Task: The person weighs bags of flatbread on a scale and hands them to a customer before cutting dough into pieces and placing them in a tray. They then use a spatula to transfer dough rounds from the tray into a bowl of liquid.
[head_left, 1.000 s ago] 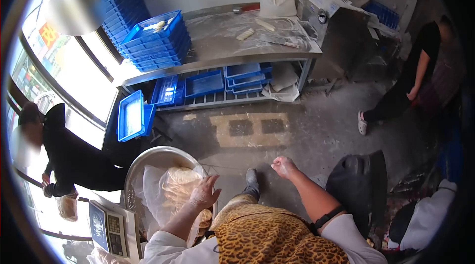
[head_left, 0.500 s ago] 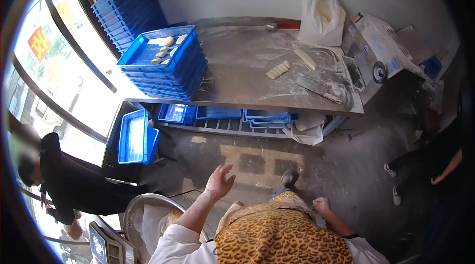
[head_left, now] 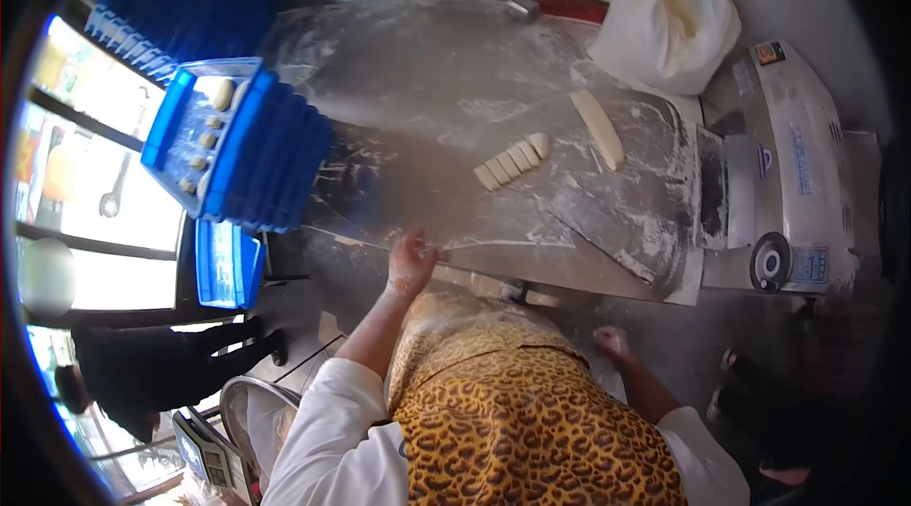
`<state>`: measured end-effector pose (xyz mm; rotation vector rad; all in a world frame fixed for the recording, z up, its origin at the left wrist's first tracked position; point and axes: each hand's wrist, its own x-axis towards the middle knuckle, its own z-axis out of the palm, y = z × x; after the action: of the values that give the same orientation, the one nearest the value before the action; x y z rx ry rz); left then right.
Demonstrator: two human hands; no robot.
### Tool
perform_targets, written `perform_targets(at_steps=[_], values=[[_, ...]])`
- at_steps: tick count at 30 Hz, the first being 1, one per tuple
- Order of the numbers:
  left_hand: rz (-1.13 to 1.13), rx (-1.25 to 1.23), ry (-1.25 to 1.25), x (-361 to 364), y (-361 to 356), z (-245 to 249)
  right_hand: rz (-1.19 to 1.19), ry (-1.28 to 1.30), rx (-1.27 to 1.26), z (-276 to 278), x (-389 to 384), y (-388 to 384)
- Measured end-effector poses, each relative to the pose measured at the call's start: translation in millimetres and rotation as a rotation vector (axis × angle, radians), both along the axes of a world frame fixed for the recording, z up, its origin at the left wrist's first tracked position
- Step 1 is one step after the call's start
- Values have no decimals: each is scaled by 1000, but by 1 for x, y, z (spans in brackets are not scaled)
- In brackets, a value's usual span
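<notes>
My left hand (head_left: 412, 264) is at the front edge of the floured metal worktable (head_left: 399, 174), fingers apart and holding nothing. Low beside the leopard-print apron (head_left: 541, 411), my right hand (head_left: 612, 343) hangs with curled fingers and nothing visible in it. Whitish with flour, it is clear of the tabletop. A row of cut dough pieces (head_left: 512, 161) lies on the table beyond my left hand. Right of them rests a long dough strip (head_left: 598, 129). To the left, a stack of blue trays (head_left: 275, 155) has several dough pieces (head_left: 209, 140) in its top tray.
A machine with a round dial (head_left: 771, 262) stands at the right, by a white sack (head_left: 669, 31). Further blue trays (head_left: 218, 264) sit low at left. A metal bowl (head_left: 249, 397) and a scale (head_left: 213, 454) are at lower left. People in dark clothes (head_left: 142, 368) stand at both sides.
I have come closer to the worktable. My left hand has gone from over the floor to the table's front edge. The person at right now appears lower in view.
</notes>
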<state>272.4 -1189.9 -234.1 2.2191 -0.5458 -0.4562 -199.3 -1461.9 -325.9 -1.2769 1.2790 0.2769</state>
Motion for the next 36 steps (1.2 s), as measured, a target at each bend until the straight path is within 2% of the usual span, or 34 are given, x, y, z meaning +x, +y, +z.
perform_targets(at_steps=[1,4,7,9,10,12,14,16,18,19,20,21,22,23,24,25,26,27,29,31,32,34,36], values=[[13,-30,10,14,-28,2,-30,40,-10,16,18,-10],[-105,56,-279,46,-90,-29,-151,14,101,13,8,-19],[-166,178,-448,47,-149,-19,-256,79,91,33,-8,3],[-252,213,-463,49,-188,-9,-133,86,-7,15,-58,18],[-291,251,-408,52,-197,-13,-509,204,180,23,-56,23],[-363,338,-301,58,-204,-19,-766,54,352,-4,-101,29],[-385,313,-294,66,-205,-15,-738,47,368,-9,-106,34],[-381,297,-252,75,-199,-13,-422,186,220,3,-81,35],[-346,277,-173,85,-187,-18,-453,118,421,-33,-86,25],[-236,160,307,91,-181,-14,-451,81,522,-52,-88,20],[-102,18,771,99,-173,-7,-575,-70,464,-57,-84,25],[30,-121,928,101,-159,-8,-680,-229,417,-63,-69,26],[166,-283,1065,103,-143,-8,154,-94,-7,-49,-37,14],[159,-493,1145,105,-131,27,958,26,-492,-32,-15,2],[132,-708,1217,110,-117,75,362,-47,-38,-6,18,8],[98,-759,1148,127,-95,113,-343,-121,254,20,52,14],[60,-801,1090,146,-74,149,-370,-72,228,8,60,10],[12,-840,1038,167,-53,185,-284,-20,195,1,76,7],[1,-795,782,220,-2,257,-186,44,144,-7,103,10],[3,-684,496,285,52,306,-136,67,114,-10,135,17],[7,-562,368,330,82,309,-123,81,101,-10,149,22],[205,-294,-25,383,109,329,-106,90,81,-10,178,34],[279,-125,-49,452,143,318,-106,99,60,-7,200,49]])
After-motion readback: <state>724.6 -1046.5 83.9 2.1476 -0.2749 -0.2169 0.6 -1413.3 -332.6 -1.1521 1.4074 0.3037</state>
